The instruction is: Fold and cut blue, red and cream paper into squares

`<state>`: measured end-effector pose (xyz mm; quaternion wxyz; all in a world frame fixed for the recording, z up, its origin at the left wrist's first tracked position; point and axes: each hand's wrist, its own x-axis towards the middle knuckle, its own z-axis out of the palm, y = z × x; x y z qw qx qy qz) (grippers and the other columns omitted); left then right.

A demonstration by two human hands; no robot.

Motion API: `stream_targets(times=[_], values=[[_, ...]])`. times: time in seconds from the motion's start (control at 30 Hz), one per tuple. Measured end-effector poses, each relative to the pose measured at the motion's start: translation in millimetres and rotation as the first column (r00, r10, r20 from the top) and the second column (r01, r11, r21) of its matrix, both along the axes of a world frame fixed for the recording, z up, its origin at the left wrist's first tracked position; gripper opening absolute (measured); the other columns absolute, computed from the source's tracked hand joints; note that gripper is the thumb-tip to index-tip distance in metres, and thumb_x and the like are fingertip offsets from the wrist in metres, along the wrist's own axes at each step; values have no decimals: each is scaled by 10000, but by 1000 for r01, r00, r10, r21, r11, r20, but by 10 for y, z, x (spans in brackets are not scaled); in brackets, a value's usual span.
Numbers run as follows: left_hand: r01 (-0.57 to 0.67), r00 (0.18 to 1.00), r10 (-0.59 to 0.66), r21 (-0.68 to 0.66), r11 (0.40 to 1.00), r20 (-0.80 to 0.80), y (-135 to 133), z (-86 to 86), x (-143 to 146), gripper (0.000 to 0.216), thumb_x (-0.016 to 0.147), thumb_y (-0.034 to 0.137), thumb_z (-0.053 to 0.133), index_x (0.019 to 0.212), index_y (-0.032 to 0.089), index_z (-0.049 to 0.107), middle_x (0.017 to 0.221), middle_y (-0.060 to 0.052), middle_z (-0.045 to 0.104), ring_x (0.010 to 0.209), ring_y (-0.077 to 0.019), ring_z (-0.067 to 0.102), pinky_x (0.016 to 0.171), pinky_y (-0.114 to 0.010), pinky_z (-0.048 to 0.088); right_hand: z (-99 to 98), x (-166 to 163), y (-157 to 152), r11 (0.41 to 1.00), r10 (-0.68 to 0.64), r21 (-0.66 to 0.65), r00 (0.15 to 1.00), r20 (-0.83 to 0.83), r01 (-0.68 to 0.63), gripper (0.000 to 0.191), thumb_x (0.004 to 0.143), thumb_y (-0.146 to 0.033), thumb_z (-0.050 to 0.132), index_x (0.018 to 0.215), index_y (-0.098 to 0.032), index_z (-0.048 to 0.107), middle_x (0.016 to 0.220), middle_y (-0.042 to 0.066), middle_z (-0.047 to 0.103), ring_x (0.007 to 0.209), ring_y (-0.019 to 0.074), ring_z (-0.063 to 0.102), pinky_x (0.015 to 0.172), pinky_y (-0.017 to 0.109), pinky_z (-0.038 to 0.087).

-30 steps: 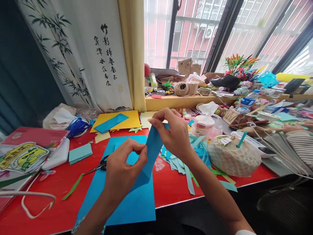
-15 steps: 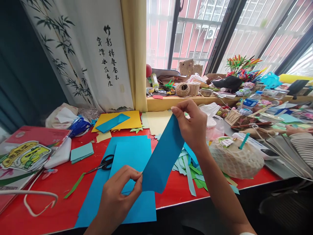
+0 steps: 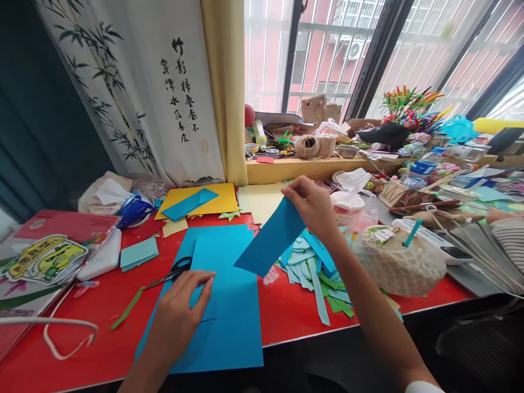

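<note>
My right hand (image 3: 313, 204) pinches the top corner of a blue paper strip (image 3: 270, 237) and holds it in the air above the red table (image 3: 286, 314). My left hand (image 3: 178, 314) lies on a large blue paper sheet (image 3: 235, 322) near the table's front edge, its fingers stretched out flat and holding nothing. Black-handled scissors (image 3: 174, 270) lie just beyond the left hand, partly on the sheet. A heap of blue and green paper offcuts (image 3: 315, 270) sits under the right forearm.
Yellow paper with a blue strip (image 3: 196, 201) lies at the back. A netted round fruit with a straw (image 3: 399, 256) stands at right. A white cord (image 3: 61, 333) and red folders (image 3: 61, 226) lie at left. Another person's striped sleeve (image 3: 510, 232) shows at far right. The windowsill is cluttered.
My left hand let go of the strip and dropped flat onto the blue sheet. My right hand keeps the strip, now held lower and more level.
</note>
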<state>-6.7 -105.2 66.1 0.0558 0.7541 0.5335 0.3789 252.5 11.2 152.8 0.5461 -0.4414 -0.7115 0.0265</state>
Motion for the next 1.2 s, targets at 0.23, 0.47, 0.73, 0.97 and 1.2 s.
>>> stream_targets(times=[0.23,0.47,0.73,0.97,1.2], values=[[134,960,-152,90,987,234,635,718,654,265,888,374,455,1026,224,624,1032,-36,663,934,-179,613,774,-292,507,25,-407,-213,991,133,4,980,148,-135,166,877,-318,501,772,-193,533,695,-6,607,629,120,553,596,234,383],[136,931,-201,222,965,304,717,787,808,192,869,315,508,938,193,641,912,-40,677,856,-161,611,730,-286,502,1,-369,-206,985,163,38,979,119,-169,132,891,-313,475,847,-200,527,738,-13,620,670,122,580,603,230,393],[125,966,-165,198,972,201,630,812,801,140,861,263,509,803,169,594,771,-18,639,728,-132,583,582,-224,469,89,-359,-170,986,-14,167,995,98,-2,224,894,-372,481,753,-200,499,712,-2,632,653,128,586,600,234,388],[159,974,-191,242,957,118,502,726,751,123,857,216,496,788,161,581,770,-27,635,732,-129,587,573,-212,473,152,-263,-172,968,-107,237,990,90,83,231,881,-383,509,740,-200,510,686,-10,636,633,127,589,582,233,371],[168,983,-181,288,943,18,348,564,590,93,839,167,500,783,172,575,766,-25,634,727,-133,593,634,-238,491,223,-144,-164,951,-179,261,984,25,167,218,859,-366,543,722,-198,526,648,-14,621,586,129,556,571,247,365]])
